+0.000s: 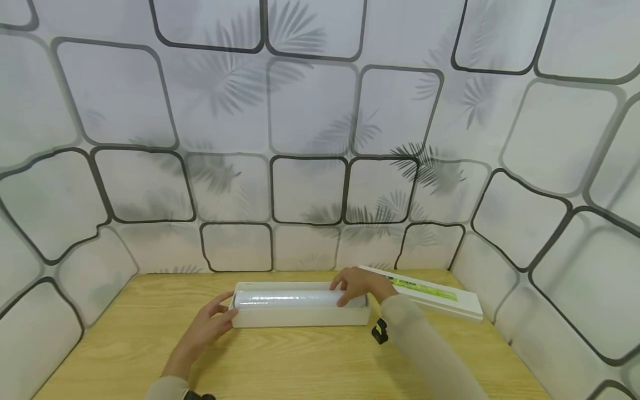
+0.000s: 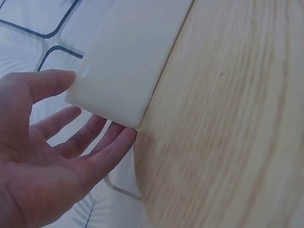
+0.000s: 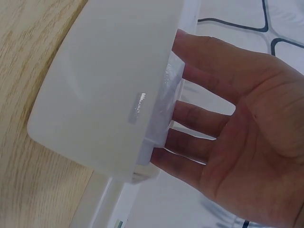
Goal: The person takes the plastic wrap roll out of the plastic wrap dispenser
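Note:
A long white box (image 1: 300,318) without its lid lies lengthwise across the wooden table. Inside it is a shiny roll of plastic wrap (image 1: 280,299). My left hand (image 1: 206,325) holds the box's left end, thumb at the front corner and fingers along the end wall. In the left wrist view, those fingertips reach the bottom edge of the box (image 2: 126,57). Over the right end, my right hand (image 1: 357,282) reaches in from above and grips the roll. The right wrist view shows fingertips against the roll's film (image 3: 164,102), partly hidden by the box wall (image 3: 99,90).
A white lid (image 1: 470,303) with a green label lies at an angle behind the box, to the right, partly behind my right hand. Patterned fabric walls (image 1: 305,189) stand at the back and both sides of the wooden table (image 1: 280,366).

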### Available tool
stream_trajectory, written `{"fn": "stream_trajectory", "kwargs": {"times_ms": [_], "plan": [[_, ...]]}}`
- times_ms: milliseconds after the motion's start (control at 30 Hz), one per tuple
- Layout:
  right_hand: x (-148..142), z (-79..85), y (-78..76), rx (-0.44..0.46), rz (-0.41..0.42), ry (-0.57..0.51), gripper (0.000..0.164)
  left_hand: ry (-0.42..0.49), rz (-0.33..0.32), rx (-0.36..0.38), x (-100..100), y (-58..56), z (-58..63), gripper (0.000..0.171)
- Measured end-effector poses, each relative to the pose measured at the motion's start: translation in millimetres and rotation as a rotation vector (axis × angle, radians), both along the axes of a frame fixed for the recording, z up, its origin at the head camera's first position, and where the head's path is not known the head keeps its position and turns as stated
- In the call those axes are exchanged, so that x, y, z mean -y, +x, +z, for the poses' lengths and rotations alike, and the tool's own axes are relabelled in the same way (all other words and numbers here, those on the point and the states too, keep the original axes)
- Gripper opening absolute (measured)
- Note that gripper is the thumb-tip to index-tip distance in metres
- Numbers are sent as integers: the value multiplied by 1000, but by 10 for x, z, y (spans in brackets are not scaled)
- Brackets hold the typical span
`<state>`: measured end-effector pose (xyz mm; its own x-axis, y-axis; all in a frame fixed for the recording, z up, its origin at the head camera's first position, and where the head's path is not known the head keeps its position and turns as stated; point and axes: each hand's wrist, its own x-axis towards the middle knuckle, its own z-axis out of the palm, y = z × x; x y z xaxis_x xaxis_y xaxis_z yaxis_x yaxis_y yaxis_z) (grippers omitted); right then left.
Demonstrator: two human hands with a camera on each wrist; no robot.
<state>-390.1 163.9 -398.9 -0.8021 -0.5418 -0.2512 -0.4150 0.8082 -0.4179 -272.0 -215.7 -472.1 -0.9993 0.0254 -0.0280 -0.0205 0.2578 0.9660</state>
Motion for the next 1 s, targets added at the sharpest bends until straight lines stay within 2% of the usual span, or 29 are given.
{"fn": "stream_trajectory", "kwargs": {"times_ms": [133, 367, 600, 800, 1000], "plan": [[27, 2, 1, 5, -9, 13, 38, 3, 12, -11, 8, 4, -13, 60], [57, -48, -8, 21, -11, 28, 41, 30, -21, -8, 25, -3, -34, 59], [107, -75, -18, 17, 22, 66, 49, 18, -31, -8, 26, 4, -38, 60], [134, -97, -36, 25, 3, 89, 50, 18, -7, -15, 15, -5, -47, 58], [171, -85, -36, 36, 29, 83, 54, 16, 1, -12, 21, -10, -46, 59]]}}
